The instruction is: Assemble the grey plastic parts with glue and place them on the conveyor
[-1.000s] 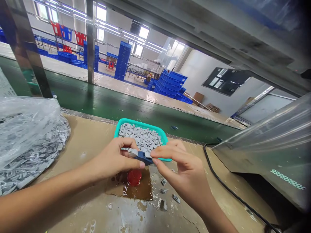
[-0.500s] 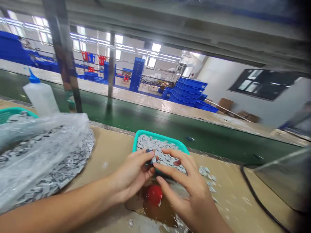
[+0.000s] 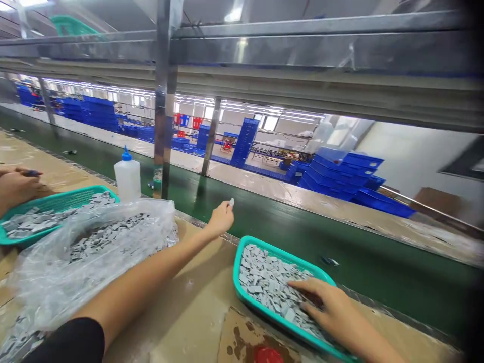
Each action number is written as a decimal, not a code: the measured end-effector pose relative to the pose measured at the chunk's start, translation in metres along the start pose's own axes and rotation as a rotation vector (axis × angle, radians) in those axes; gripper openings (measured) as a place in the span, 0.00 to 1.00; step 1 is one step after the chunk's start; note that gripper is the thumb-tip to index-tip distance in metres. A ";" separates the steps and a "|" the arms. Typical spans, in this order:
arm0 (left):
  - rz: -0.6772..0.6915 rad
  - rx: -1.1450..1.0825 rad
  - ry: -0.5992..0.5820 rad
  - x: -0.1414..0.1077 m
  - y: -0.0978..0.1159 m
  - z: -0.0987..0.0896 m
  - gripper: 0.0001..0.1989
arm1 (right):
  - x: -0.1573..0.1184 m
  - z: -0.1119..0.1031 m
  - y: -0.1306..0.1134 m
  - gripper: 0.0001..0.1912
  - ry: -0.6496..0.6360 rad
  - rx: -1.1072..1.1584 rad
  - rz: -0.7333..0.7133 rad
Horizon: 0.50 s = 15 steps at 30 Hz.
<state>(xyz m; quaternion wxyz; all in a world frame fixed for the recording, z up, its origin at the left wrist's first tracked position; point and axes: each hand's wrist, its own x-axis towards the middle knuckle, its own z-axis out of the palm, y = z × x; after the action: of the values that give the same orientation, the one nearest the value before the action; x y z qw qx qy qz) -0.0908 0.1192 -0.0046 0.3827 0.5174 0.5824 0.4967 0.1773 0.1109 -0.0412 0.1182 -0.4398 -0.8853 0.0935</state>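
Note:
My left hand [image 3: 221,219] reaches forward to the near edge of the green conveyor belt [image 3: 196,194]. Its fingers are closed on a small part whose light grey end [image 3: 231,201] sticks out; the remainder is hidden in the hand. My right hand [image 3: 330,307] is over the teal basket [image 3: 242,290], fingers apart, with the fingertips at the heap of small grey plastic pieces [image 3: 270,282]. No piece shows clearly between those fingers. A red round object [image 3: 267,354] sits on stained cardboard [image 3: 236,335] below the basket.
Left of my arm lies a clear plastic bag [image 3: 124,247] of grey pieces. Behind it stand a white squeeze bottle [image 3: 127,179] and a second teal basket [image 3: 81,196]. Another person's hand [image 3: 20,186] is at far left. A metal post [image 3: 163,111] rises beyond the bottle. Dark parts [image 3: 329,261] lie on the belt.
My hands have separated: the left went forward to the belt with the part, while the right moved down to the basket's pieces. The view has swung left, bringing another person's hand into sight.

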 end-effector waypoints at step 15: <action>0.247 1.180 -0.548 0.089 0.009 0.156 0.21 | -0.040 0.011 -0.012 0.17 0.316 0.360 0.215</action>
<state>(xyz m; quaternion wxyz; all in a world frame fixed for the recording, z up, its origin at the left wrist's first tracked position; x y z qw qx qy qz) 0.0456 0.2349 -0.0227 0.1094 0.8108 0.5749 -0.0152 0.1886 0.0710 -0.0540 0.3206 -0.5126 -0.7731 0.1918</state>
